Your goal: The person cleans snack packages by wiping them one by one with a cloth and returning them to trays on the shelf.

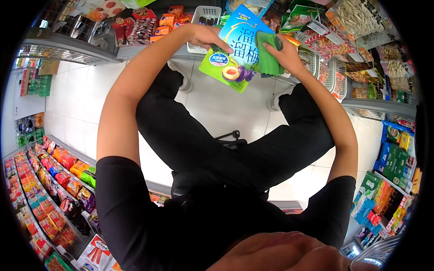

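So, on the left there are rows of colorful snack packets (61,174) running along a low shelf, down on the near side. Far left, orange packets (167,22) sit on the gray shelf (86,49), with a white basket (207,14) just right of them.

The left hand (209,37) comes in next, fingers closed on the left side of the plum bag (242,45), one finger lying across its front. That bag's blue up top and green at the bottom, with plums printed on it, and it's tilted, held up between both hands at the far side, above the white tiled floor (217,106) and beyond the black-trousered knees.

Right of that, the green cloth (270,56) lies against the bag's right side. Could be a folded packet, honestly, the fisheye makes it hard to tell. The right hand (288,55) has it pinched, thumb on top.

Farther right you've got white baskets (337,74) with packets in them, then more bagged snacks (361,22) on the far right, and green boxes (394,165) nearer.
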A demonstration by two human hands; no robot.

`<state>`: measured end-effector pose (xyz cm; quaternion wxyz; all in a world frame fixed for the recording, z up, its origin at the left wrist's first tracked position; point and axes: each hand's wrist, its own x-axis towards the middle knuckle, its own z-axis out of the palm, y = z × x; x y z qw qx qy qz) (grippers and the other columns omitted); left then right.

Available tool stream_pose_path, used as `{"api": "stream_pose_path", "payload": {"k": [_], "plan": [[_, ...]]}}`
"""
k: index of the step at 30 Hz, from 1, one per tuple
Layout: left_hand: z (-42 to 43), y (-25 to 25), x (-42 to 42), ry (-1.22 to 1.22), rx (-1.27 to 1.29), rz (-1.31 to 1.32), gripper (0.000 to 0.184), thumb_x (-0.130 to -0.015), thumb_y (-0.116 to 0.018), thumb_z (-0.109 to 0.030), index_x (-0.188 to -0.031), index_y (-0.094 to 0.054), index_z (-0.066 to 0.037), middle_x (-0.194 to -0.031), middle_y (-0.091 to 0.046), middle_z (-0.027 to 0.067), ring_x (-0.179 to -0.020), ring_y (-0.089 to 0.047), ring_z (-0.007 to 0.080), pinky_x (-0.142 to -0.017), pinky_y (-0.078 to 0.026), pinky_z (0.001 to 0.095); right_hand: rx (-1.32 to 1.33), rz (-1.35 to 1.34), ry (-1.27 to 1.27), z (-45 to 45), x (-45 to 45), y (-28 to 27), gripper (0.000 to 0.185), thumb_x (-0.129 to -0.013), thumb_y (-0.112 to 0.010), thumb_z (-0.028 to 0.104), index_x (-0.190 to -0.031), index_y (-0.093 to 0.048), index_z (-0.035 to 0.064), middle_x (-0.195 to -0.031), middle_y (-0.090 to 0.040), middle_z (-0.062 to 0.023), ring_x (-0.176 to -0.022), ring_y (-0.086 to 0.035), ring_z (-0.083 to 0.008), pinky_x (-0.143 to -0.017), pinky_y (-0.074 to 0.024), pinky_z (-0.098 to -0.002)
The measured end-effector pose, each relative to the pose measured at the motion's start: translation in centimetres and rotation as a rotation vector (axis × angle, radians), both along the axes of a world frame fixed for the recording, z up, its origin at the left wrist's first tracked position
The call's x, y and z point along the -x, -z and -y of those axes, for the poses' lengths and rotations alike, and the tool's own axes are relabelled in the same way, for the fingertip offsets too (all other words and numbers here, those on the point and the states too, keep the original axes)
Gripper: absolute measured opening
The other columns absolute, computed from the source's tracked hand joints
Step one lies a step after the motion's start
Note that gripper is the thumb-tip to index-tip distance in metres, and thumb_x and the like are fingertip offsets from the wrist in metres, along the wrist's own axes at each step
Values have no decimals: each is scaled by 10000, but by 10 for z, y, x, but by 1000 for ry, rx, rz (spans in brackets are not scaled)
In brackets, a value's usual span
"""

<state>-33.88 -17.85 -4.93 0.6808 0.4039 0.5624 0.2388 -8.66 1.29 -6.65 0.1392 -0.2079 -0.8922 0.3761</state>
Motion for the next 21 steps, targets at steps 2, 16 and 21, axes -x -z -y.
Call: {"api": "stream_pose_path", "payload": {"k": [2, 16, 21], "plan": [[3, -5, -6, 0, 3, -15, 584, -861, -825, -273, -1333, -560, -52, -1220, -684, 53, -1046, -667, 89, -815, -564, 225, -40, 82, -66, 5, 1, -8, 575, -895, -737, 408, -1250, -612, -27, -974, -731, -175, -790, -731, -234, -725, -567, -338], [10, 0, -13, 66, 4, 26, 623, -862, -819, -291, -1354, -543, -28, -1246, -668, 86, -1091, -670, 135, -909, -579, 288, -59, 62, -81, -16, -4, 18, 721, -851, -742, 511, -1267, -612, -62, -920, -733, -211, -804, -734, -306, -752, -572, -391], [7, 9, -15, 113, 58, 41, 632, -872, -809, -288, -1376, -535, -24, -1260, -672, 87, -1099, -673, 139, -916, -568, 295, -170, 118, -97, -18, 0, 11, 706, -853, -739, 510, -1265, -611, -48, -901, -718, -223, -785, -724, -318, -732, -567, -397]]}}
